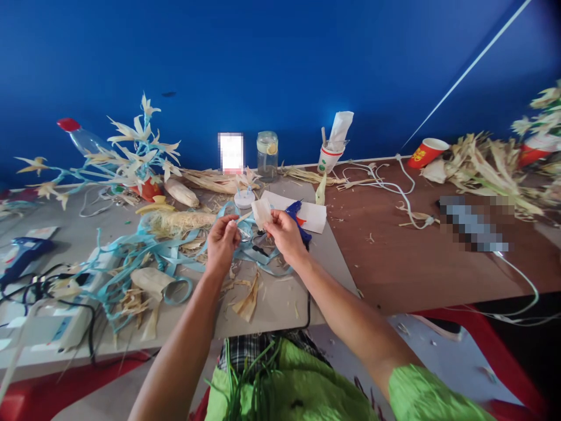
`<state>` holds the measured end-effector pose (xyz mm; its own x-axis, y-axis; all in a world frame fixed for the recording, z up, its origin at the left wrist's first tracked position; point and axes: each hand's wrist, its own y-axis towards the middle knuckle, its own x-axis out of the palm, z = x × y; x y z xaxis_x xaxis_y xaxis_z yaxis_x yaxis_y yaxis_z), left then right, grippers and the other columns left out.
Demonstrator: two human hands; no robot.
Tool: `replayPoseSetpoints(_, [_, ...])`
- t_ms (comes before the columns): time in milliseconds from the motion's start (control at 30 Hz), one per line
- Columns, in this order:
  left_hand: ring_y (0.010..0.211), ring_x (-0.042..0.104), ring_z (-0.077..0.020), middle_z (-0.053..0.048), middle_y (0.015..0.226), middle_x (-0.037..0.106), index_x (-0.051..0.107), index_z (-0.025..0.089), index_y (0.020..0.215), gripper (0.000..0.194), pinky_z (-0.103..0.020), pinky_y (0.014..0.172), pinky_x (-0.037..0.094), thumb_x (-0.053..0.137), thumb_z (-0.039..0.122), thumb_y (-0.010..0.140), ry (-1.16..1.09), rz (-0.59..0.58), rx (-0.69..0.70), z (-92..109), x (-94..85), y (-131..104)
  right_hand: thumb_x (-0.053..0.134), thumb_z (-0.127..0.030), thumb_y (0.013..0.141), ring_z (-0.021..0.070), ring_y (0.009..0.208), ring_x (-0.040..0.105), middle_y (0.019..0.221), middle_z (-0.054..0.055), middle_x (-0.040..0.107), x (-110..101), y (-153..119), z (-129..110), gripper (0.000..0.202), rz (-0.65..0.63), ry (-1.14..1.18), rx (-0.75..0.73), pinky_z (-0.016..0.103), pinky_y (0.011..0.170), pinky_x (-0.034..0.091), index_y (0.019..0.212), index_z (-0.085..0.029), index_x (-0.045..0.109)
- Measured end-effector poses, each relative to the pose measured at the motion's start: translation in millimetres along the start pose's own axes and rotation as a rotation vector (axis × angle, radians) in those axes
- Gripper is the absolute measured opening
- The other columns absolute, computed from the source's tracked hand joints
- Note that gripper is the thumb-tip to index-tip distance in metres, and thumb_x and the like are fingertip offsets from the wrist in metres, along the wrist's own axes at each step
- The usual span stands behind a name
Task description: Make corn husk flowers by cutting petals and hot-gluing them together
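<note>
Above the table's middle, my left hand is closed in a pinch, and a thin pale strip sticks out of it to the right. My right hand pinches a flat, cream piece of corn husk by its lower edge. The two hands are a short way apart, with the strip's tip close to the husk piece. Just beyond my right hand lies a blue glue gun on a white sheet. Light blue ribbon and husk scraps are spread beneath my hands.
A husk flower arrangement stands at the left. Another blue glue gun lies near a power strip with black cords. A glass jar and paper cup stand along the blue wall. Farther right are white cables and a husk pile.
</note>
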<state>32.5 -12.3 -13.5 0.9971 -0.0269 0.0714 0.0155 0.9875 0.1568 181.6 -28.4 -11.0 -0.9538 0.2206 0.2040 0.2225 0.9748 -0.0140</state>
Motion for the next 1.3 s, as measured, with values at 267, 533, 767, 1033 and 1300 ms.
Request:
replayPoseSetpoints(267, [0.049,0.047,-0.0087,0.002,0.061,0.056,0.061,0.016,0.084,0.036,-0.023,0.049,0.037,0.071,0.047,0.068,0.069,-0.187,-0.103,4.7,12.5,-5.8,0.061,-0.031,0.070,0.0113,0.058,0.049,0.080,0.001,0.062,4.1,-7.6,1.5,0.025,-0.043,-0.119,-0.114,0.024,0.052,0.041,0.092,-0.020,0.055])
replayPoseSetpoints(533, [0.045,0.040,-0.0068,0.005,0.051,0.048,0.057,0.016,0.070,0.028,-0.021,0.045,0.028,0.070,0.040,0.071,0.043,-0.134,-0.140,2.6,8.9,-3.4,0.062,-0.035,0.072,0.0098,0.053,0.049,0.066,-0.002,0.058,0.1,-8.5,-8.8,0.018,-0.179,-0.142,-0.054,0.023,0.051,0.040,0.079,-0.018,0.060])
replayPoseSetpoints(767, [0.046,0.041,-0.0063,0.003,0.057,0.054,0.059,0.015,0.074,0.031,-0.021,0.044,0.030,0.075,0.041,0.067,-0.013,-0.199,-0.188,2.6,10.7,-4.0,0.060,-0.029,0.070,0.0101,0.050,0.048,0.062,-0.003,0.058,0.0,-9.5,-8.8,0.014,-0.194,-0.162,-0.027,0.022,0.047,0.037,0.080,-0.019,0.061])
replayPoseSetpoints(1033, [0.046,0.042,-0.0071,0.002,0.057,0.053,0.060,0.015,0.071,0.030,-0.021,0.043,0.030,0.072,0.042,0.070,0.015,-0.279,-0.219,2.3,6.8,-4.0,0.058,-0.031,0.075,0.0103,0.049,0.046,0.055,-0.004,0.053,-3.3,-7.0,-5.6,0.012,-0.208,-0.206,-0.059,0.023,0.048,0.034,0.073,-0.019,0.061])
replayPoseSetpoints(1300, [0.048,0.043,-0.0081,0.001,0.057,0.054,0.059,0.016,0.067,0.025,-0.022,0.046,0.032,0.071,0.037,0.070,-0.032,-0.359,-0.278,1.8,1.3,-3.4,0.058,-0.031,0.074,0.0107,0.052,0.047,0.060,-0.004,0.056,-9.2,-0.9,-3.1,0.012,-0.218,-0.217,-0.070,0.023,0.052,0.037,0.072,-0.019,0.060])
